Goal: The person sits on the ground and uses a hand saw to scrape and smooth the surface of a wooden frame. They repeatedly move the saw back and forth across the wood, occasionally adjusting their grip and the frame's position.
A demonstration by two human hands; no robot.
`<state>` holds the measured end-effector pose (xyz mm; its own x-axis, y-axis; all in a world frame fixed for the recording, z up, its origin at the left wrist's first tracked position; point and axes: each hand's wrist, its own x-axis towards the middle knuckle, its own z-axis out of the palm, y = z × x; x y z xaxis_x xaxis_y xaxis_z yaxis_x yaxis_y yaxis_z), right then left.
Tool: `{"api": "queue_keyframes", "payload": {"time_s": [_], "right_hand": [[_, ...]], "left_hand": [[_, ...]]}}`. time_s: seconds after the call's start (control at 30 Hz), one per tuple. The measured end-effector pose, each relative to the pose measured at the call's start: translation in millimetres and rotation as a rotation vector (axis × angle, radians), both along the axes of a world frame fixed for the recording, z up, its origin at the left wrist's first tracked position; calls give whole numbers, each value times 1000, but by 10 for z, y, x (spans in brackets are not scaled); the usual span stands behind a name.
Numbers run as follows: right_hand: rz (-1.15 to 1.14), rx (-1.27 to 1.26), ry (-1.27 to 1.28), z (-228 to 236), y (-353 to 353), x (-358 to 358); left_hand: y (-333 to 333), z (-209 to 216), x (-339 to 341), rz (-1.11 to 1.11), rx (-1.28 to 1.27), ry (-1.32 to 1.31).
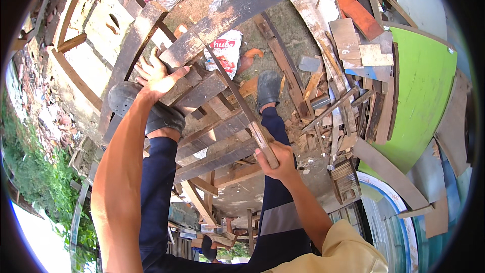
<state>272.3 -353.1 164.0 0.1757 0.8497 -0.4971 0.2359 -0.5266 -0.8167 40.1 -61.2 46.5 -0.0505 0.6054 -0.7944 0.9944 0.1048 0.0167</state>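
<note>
My right hand (279,161) is closed round the near end of a handsaw (242,103), seen nearly edge-on. Its narrow blade runs up and left across a long dark plank (242,12). My left hand (157,75), fingers spread, presses on the plank's near left end. That end rests over a stack of wooden slats (207,93) like a pallet. My left foot, in a dark clog (146,106), is up on the wood beside my left hand. The other clog (269,88) stands on the ground to the right of the saw.
A red and white bag (225,53) lies beyond the slats. Wood offcuts (348,40) and a green board (419,86) are piled at the right. Pale boards and a wooden frame (76,43) lie at the far left, above green plants (45,172). Another person's leg (227,240) shows at the bottom.
</note>
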Motion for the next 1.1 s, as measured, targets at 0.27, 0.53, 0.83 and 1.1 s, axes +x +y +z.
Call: {"api": "queue_keyframes", "payload": {"time_s": [0.27,0.53,0.83,1.1], "right_hand": [[-131,264,4,-1301,1250,-240],[-123,86,33,-373,129,-159],[-208,288,-6,-1344,1374,-324],[-128,117,34,-437,406,-191]], "left_hand": [[113,0,142,-15,-36,-29],[57,34,61,1,-32,24],[31,-49,158,-24,-10,-12],[19,20,74,-3,-2,9]]}}
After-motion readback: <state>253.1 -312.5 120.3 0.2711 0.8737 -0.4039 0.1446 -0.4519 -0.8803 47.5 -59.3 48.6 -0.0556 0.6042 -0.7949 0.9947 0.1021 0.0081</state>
